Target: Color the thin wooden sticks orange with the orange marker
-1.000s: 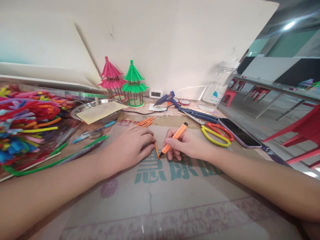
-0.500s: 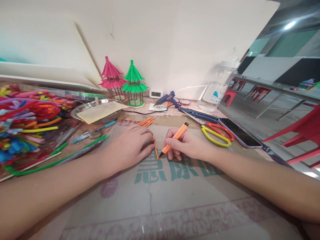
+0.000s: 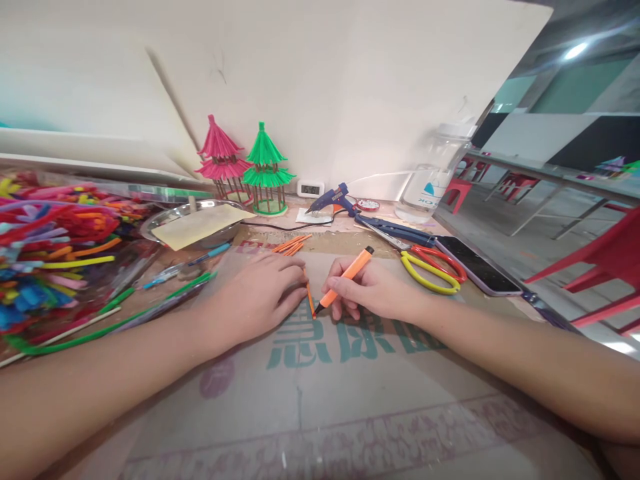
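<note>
My right hand (image 3: 365, 287) grips an orange marker pen (image 3: 353, 272) like a writing tool, its black tip slanting down to the left. The tip meets a thin orange stick (image 3: 309, 293) near the stick's lower end. With its fingers bent, my left hand (image 3: 260, 290) holds the stick's upper part down on the plastic-covered board (image 3: 250, 393). Just beyond the left fingers lies a small pile of orange sticks (image 3: 293, 245). Both hands rest low on the work surface, and the left palm is hidden.
Left lie bundled pipe cleaners (image 3: 45, 247) and a metal bowl (image 3: 153, 223) under yellow card (image 3: 200, 225). Behind stand pink (image 3: 223, 143) and green (image 3: 263, 148) model pagodas, a small clock (image 3: 311, 189), a glue gun (image 3: 330, 197) and a bottle (image 3: 425, 190). Right are scissors (image 3: 430, 272) and a phone (image 3: 479, 265).
The marker tip has shifted slightly left and now meets the lower part of the orange stick. The left hand keeps its hold, and the whole view has shifted a little.
</note>
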`<action>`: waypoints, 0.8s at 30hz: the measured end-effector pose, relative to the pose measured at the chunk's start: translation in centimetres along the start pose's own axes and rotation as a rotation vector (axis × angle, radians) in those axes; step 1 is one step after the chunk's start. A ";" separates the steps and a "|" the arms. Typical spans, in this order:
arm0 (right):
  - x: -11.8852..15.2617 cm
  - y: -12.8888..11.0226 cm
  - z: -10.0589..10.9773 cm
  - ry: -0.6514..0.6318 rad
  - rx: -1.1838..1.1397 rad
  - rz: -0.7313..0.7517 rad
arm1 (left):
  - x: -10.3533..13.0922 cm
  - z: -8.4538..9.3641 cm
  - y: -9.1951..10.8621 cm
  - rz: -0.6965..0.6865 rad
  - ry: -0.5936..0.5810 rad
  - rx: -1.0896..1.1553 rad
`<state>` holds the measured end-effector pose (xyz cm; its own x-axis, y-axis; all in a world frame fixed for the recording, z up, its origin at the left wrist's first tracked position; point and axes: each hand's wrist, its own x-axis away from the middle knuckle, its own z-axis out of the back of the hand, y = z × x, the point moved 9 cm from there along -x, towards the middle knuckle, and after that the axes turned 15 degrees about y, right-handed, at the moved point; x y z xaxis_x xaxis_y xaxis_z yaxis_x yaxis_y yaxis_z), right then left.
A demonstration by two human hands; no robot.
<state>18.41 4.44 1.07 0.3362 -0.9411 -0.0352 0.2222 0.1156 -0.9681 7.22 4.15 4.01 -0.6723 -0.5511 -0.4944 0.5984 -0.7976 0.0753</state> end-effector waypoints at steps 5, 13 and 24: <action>-0.7 -0.2 2.5 0.258 -0.089 0.043 | 0.3 0.6 -0.6 0.124 0.040 0.021; -1.2 0.3 4.3 0.421 -0.116 0.038 | 0.8 -0.1 -0.7 0.172 0.023 0.120; 0.7 -2.5 4.6 0.504 -0.125 0.294 | 0.8 2.8 0.7 0.005 0.291 0.165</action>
<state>22.30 4.91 4.56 -0.1159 -0.9137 -0.3895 0.0656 0.3843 -0.9209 5.93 2.47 6.10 -0.5030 -0.4807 -0.7183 0.5066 -0.8373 0.2055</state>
